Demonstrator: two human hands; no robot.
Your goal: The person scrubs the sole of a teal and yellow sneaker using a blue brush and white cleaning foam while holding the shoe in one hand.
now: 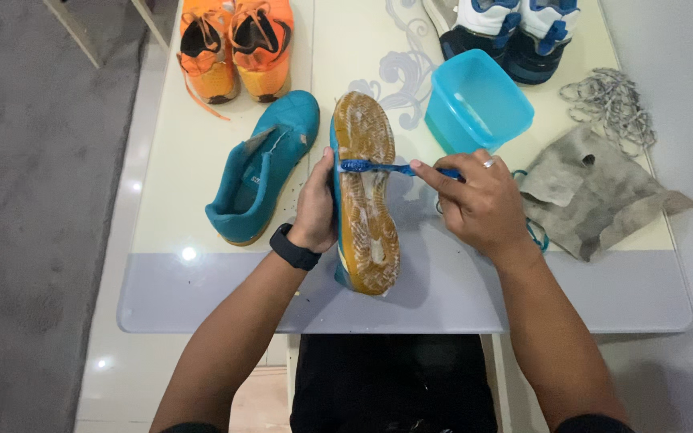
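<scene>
My left hand (316, 207) grips the side of a teal shoe (364, 196) turned on its edge, its tan gum sole facing up and wet with foam. My right hand (479, 204) holds a blue toothbrush (378, 167), its head resting on the sole near the forefoot. A black watch sits on my left wrist. The matching teal shoe (262, 164) lies upright to the left of the held one.
A blue plastic tub (479, 100) stands behind my right hand. A dirty grey rag (591, 192) and a pile of laces (611, 100) lie at the right. Orange shoes (234, 44) and blue-white shoes (511, 28) sit at the table's far side. The table's front edge (411, 325) is close to me.
</scene>
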